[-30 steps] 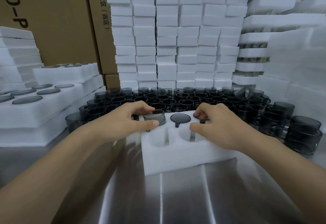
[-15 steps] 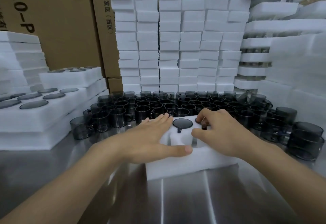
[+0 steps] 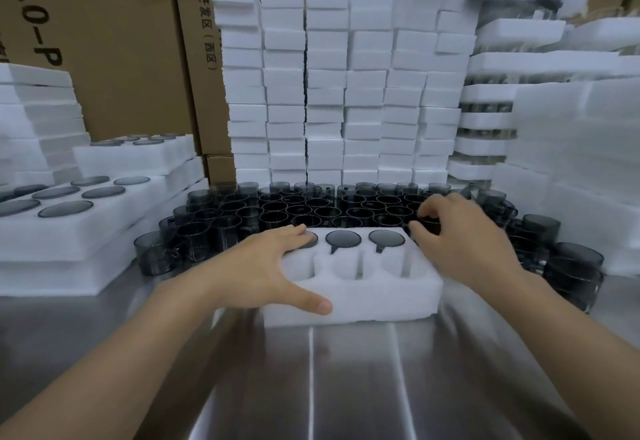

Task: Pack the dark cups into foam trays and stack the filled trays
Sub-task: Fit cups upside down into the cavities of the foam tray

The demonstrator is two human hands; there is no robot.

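Half a second on, the left hand (image 3: 273, 266) stays pressed flat, fingers straight, on the left end of the foam tray (image 3: 363, 301) on the table (image 3: 346, 387). Three dark cups (image 3: 343, 238) sit in the tray's back row and its front pockets are empty, while the right hand (image 3: 464, 235) has left the tray and curls its fingers round a loose cup (image 3: 428, 224) just beside the far right corner. Thin, smooth and probably fragile, the cups look best pinched by the rim; the soft, light foam wants lifting from both ends.
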